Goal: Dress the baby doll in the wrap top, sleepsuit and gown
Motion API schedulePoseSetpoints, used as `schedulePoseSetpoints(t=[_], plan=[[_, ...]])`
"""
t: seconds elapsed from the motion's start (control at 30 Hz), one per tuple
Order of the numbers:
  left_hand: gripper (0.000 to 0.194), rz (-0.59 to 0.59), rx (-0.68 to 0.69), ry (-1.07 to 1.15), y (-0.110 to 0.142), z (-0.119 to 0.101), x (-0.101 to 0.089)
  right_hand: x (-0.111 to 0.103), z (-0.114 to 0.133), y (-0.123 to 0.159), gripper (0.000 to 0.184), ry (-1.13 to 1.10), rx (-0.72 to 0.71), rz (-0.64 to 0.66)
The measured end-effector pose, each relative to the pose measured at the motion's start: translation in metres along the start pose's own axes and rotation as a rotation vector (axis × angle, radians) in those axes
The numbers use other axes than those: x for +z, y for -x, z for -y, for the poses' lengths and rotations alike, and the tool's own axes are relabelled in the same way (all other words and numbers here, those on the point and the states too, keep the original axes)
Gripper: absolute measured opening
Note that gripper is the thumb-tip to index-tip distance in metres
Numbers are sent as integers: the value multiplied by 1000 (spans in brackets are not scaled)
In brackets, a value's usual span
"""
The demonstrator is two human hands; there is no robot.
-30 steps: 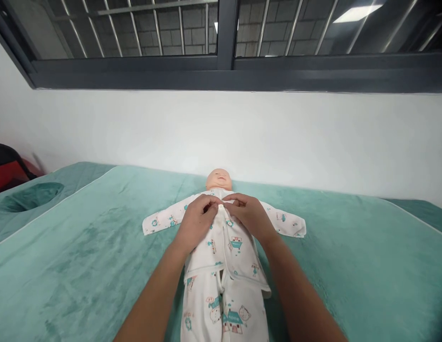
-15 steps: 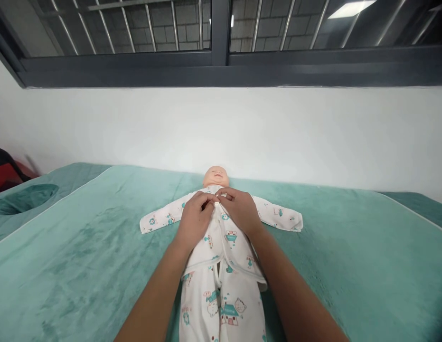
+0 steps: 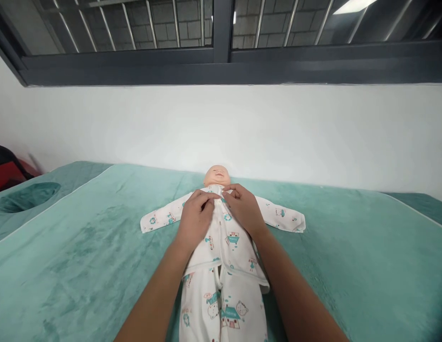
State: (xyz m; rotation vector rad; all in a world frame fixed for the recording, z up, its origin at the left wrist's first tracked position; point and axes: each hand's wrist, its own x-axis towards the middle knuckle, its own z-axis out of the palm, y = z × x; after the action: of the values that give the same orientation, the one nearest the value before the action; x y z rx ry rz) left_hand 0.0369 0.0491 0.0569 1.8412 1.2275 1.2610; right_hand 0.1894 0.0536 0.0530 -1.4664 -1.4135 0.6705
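Observation:
A baby doll (image 3: 217, 175) lies on its back, its head toward the wall and its arms spread out. It wears a white printed top (image 3: 232, 244) and matching pants (image 3: 233, 308). At the upper chest, my left hand (image 3: 197, 213) pinches the front edge of the top near the neckline. Just across from it, my right hand (image 3: 244, 206) has thumb and forefinger closed on the other front edge. Below my hands the two front edges meet along the middle and part slightly at the hem. Any fastener between the fingertips is too small to make out.
A green plush cover (image 3: 99, 237) spreads under the doll, with a round hollow (image 3: 28, 197) at the left. Behind stands a white wall (image 3: 135, 123) below a dark-framed window (image 3: 221, 71). A red and black object (image 3: 9, 173) sits at the far left edge.
My right hand has moved slightly up and right toward the collar, so the fingertips are a little farther apart. My left hand stays nearly in place on the top.

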Motion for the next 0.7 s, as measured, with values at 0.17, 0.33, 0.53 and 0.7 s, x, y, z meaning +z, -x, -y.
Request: schedulePoseSetpoints(t=[0.17, 0.33, 0.53, 0.7], plan=[[16, 189, -166, 100, 2, -9, -22, -23, 22, 12, 39, 84, -22, 184], [13, 451, -123, 88, 5, -15, -38, -32, 49, 35, 45, 325, -76, 403], [15, 554, -110, 87, 5, -14, -41, -29, 49, 42, 36, 430, -96, 452], [15, 606, -86, 71, 5, -15, -45, -34, 39, 45, 30, 241, -28, 507]])
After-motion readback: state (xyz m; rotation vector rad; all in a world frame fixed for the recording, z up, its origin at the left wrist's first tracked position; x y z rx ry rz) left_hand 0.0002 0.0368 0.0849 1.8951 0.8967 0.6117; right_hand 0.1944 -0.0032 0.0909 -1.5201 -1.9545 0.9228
